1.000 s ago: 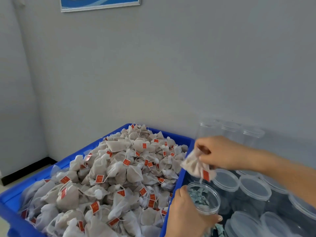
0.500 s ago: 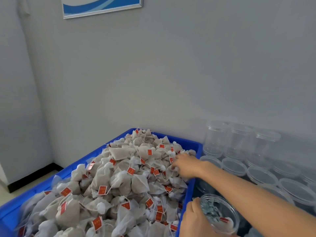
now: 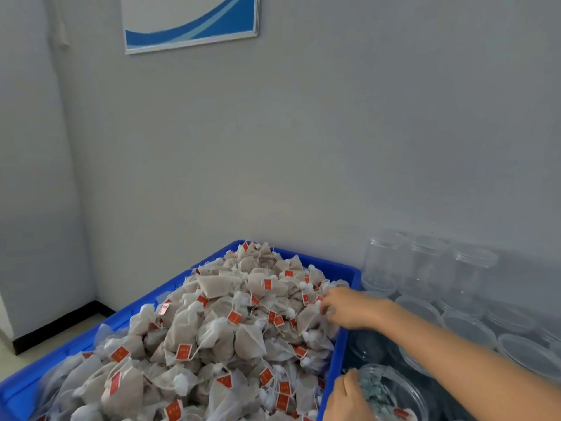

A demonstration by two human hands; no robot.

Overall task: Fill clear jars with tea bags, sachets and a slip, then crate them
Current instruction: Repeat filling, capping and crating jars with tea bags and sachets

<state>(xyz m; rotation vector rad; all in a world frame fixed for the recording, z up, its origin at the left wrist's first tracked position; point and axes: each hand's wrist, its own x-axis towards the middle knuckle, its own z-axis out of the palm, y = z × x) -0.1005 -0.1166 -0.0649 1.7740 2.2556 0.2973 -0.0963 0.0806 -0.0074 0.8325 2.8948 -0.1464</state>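
While a part-filled jar [image 3: 391, 396] is being gripped by the left hand [image 3: 344, 399], tea bags [image 3: 212, 329] are being touched by the right hand [image 3: 349, 308]; whether its fingers are gripping one cannot be told, and many jars [image 3: 467, 326] are waiting empty.

The right hand's [image 3: 349, 308] fingertips are buried among the mesh tea bags [image 3: 230, 323]. The bottom edge cuts off the left hand [image 3: 346, 401] and the clear plastic jar [image 3: 403, 393].

Blue crate [image 3: 337, 357]; beige tea bags [image 3: 218, 338] with red tags [image 3: 183, 351]; clear jars [image 3: 382, 262]; grey wall [image 3: 334, 132]; blue-and-white framed poster [image 3: 191, 22].
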